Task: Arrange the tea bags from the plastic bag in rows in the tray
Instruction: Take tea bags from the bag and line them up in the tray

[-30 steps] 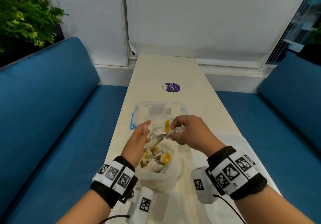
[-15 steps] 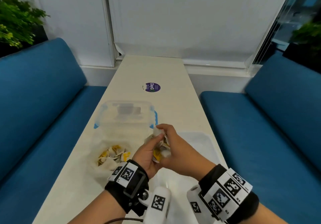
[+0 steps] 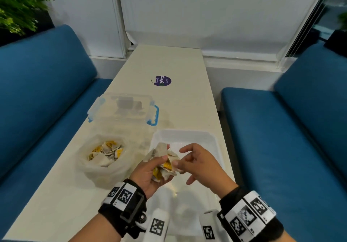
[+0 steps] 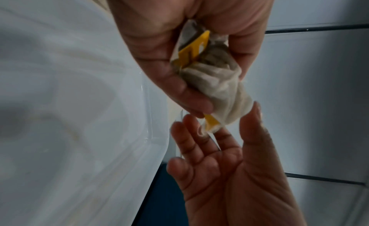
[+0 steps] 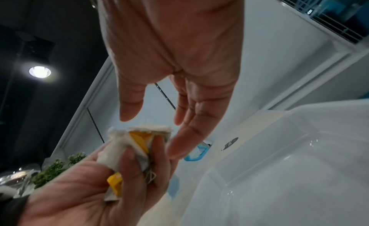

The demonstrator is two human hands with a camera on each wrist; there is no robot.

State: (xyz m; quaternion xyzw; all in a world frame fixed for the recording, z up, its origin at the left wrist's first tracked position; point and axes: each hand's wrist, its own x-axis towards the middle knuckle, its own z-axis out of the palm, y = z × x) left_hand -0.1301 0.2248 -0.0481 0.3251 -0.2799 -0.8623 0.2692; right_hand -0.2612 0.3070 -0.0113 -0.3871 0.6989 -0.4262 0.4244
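Our left hand (image 3: 150, 172) is clutching a crumpled bunch of white-and-yellow paper tea bags (image 3: 165, 164) above the white plastic tray (image 3: 212, 138), letting our loosely spread, empty right hand (image 3: 197, 164) pick 1 for placing.

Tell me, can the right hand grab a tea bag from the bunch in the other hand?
Probably yes. The right hand is open with its fingertips right beside the bunch of tea bags that the left hand grips above the tray. Nothing sits between them, and the bags' ends poke out towards it.
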